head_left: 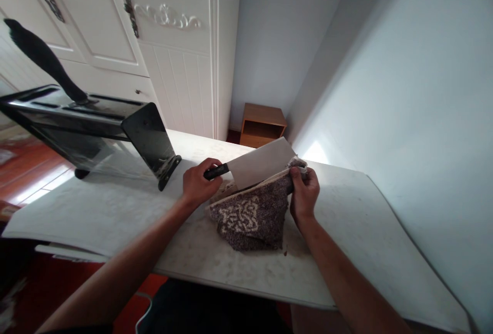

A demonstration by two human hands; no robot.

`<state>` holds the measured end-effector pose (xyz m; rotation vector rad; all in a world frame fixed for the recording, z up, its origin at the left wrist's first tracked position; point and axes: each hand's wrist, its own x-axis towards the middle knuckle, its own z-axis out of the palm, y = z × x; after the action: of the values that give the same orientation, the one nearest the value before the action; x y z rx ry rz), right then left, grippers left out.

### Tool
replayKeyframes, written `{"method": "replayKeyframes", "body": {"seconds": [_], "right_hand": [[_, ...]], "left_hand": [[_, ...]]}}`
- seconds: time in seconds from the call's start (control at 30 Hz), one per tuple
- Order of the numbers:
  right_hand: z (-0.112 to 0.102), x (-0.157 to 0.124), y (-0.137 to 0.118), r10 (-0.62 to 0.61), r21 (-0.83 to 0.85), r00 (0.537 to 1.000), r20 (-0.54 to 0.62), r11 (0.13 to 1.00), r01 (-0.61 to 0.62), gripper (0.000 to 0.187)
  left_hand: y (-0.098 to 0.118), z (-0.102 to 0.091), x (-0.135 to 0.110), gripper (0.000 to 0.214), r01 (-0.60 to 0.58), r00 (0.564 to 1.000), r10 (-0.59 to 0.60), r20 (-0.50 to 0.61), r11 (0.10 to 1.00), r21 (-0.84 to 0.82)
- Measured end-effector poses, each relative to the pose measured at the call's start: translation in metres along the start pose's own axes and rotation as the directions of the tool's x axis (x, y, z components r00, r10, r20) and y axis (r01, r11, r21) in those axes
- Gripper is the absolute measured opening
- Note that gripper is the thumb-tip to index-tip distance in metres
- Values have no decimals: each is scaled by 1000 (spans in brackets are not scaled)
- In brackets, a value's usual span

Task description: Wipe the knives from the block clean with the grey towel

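Observation:
My left hand (201, 182) is closed around the black handle of a cleaver (262, 162), whose broad blade points to the right. A dark patterned cloth (258, 218) with a pale squiggly design hangs in front of the blade's lower edge and drapes down to the tabletop. My right hand (306, 190) pinches the cloth's upper right corner beside the blade's tip. Part of the cloth lies behind the blade, and its lower edge covers part of the blade.
A black knife block (142, 123) with clear sides stands at the left, one black-handled knife (46, 59) upright in it. The white table (354, 231) meets a pale wall on the right. Beyond it are a white cabinet (181, 77) and a small wooden stand (264, 113).

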<state>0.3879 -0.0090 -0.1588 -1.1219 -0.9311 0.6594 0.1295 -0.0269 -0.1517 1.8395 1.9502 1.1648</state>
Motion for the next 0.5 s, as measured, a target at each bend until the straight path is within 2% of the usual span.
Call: {"method": "replayKeyframes", "body": {"seconds": [0.33,0.5], "right_hand": [[-2,6,5,101,79,994,-32,992,-98,42],[-4,9,11,225,70,971,-85,973,-219,45]], "left_hand": [[-10,7,1,30,53,997,-56,-46,997,-65],[-10,10,0,30,120,988,-131,-76,984,-135]]}}
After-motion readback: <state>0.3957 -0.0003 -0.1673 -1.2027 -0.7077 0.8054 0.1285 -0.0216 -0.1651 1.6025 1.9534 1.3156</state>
